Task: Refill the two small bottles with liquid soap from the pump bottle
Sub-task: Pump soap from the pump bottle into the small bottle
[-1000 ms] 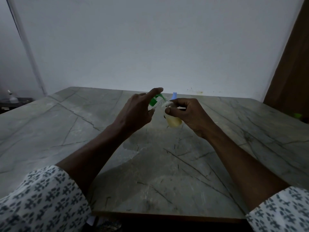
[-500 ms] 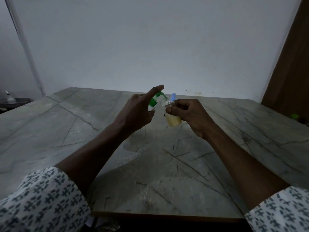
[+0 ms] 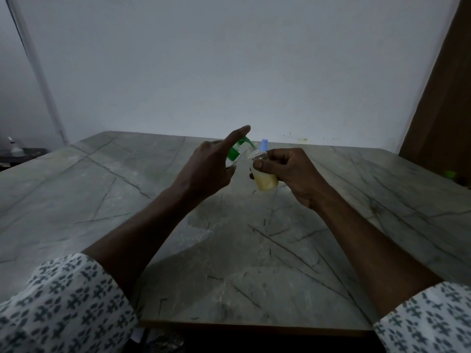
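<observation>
1. Left hand (image 3: 204,171) grips green-topped clear pump bottle (image 3: 235,150), forefinger over the pump.
2. Right hand (image 3: 290,171) holds small clear part-filled bottle (image 3: 266,182) at its spout, above grey stone desk (image 3: 102,200).
3. A misaligned spout could spill soap.

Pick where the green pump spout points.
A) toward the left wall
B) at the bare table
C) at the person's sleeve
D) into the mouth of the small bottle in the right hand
D: the green spout reaches the open mouth of the small bottle gripped by the right hand, while the left hand holds the pump bottle.
</observation>
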`<state>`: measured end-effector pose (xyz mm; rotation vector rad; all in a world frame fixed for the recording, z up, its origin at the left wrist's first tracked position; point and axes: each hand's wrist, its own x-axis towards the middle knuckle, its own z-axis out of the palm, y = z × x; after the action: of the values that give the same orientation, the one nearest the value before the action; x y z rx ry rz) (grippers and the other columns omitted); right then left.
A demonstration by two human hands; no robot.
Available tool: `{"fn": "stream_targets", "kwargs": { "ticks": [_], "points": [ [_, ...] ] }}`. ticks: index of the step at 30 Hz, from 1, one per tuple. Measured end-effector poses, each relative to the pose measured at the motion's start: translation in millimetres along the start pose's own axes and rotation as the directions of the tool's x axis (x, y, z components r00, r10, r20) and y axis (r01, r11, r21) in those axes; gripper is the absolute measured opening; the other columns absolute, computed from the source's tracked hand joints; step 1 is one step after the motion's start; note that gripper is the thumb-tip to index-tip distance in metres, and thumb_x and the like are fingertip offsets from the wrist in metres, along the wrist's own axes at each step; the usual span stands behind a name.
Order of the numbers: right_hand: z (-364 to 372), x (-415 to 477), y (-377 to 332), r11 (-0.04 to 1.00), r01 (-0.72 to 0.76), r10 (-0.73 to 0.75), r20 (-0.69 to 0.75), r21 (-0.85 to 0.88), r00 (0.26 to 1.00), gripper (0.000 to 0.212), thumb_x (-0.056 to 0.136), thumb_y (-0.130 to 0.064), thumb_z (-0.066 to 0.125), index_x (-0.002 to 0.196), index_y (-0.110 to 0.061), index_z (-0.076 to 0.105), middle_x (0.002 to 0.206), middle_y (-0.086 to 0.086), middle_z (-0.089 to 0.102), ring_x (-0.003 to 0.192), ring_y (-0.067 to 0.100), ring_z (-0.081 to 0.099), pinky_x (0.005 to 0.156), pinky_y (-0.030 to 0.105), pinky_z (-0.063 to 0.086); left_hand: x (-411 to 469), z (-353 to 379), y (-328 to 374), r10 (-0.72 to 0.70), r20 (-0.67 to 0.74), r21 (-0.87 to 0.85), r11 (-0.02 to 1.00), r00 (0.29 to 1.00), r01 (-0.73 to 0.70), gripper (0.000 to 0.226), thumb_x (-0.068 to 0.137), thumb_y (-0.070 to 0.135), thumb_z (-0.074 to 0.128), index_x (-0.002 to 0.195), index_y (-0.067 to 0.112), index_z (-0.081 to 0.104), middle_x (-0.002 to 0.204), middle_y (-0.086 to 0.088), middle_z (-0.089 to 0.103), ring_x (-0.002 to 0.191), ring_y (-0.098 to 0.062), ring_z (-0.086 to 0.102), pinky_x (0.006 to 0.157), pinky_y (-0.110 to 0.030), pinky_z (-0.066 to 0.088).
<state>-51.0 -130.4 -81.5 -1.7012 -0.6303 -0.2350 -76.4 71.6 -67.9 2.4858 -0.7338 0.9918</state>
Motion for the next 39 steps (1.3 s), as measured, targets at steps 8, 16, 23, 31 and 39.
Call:
{"fn": "stream_targets", "kwargs": {
  "ticks": [8,16,23,31,39],
  "points": [
    [1,1,3,0.999,-0.028,0.027,0.025,0.030,0.999,0.024,0.083,-0.018,0.074,0.101,-0.002,0.075,0.097,0.015,0.076,0.093,0.033,0.073,0.095,0.052,0.053,0,-2,2,0.010,-0.006,-0.026,1.000,1.000,-0.011,0.076,0.079,0.002,0.073,0.145,0.017,0.039,0.120,-0.016,0.066,0.059,-0.006,0.054,0.068,-0.025,0.051],
    [5,2,7,0.996,-0.064,0.060,0.058,0.063,0.997,0.023,0.087,-0.019,0.071,0.104,-0.004,0.075,0.099,0.016,0.076,0.095,0.033,0.073,0.095,0.055,0.053,-1,-2,4,0.016,-0.019,-0.030,0.999,1.000,-0.017,0.071,0.079,0.002,0.074,0.143,0.012,0.043,0.120,-0.017,0.066,0.067,-0.012,0.059,0.073,-0.029,0.052],
    [2,3,5,0.992,-0.054,0.049,0.050,0.113,0.998,0.020,0.089,-0.013,0.068,0.104,0.000,0.073,0.097,0.020,0.075,0.089,0.036,0.074,0.088,0.050,0.058,2,-2,2,-0.006,0.010,0.010,1.000,1.000,0.006,0.086,0.079,0.004,0.074,0.150,0.022,0.029,0.125,-0.018,0.064,0.067,-0.016,0.063,0.069,-0.032,0.057],
    [6,4,10,0.992,-0.083,0.077,0.062,0.094,0.995,0.024,0.086,-0.020,0.072,0.103,-0.004,0.075,0.099,0.018,0.075,0.096,0.038,0.071,0.093,0.060,0.052,-1,-2,1,0.021,-0.025,-0.024,0.999,0.999,-0.022,0.069,0.078,0.002,0.075,0.140,0.012,0.046,0.120,-0.018,0.066,0.064,-0.009,0.056,0.068,-0.022,0.050],
    [6,1,6,0.978,-0.104,0.091,0.076,0.182,0.993,0.027,0.090,-0.014,0.066,0.110,0.004,0.070,0.101,0.024,0.073,0.093,0.038,0.073,0.085,0.045,0.059,0,2,0,0.008,-0.018,0.006,1.000,1.000,-0.008,0.086,0.079,0.004,0.075,0.150,0.020,0.029,0.122,-0.017,0.065,0.066,-0.015,0.063,0.070,-0.032,0.058]
  ]
}}
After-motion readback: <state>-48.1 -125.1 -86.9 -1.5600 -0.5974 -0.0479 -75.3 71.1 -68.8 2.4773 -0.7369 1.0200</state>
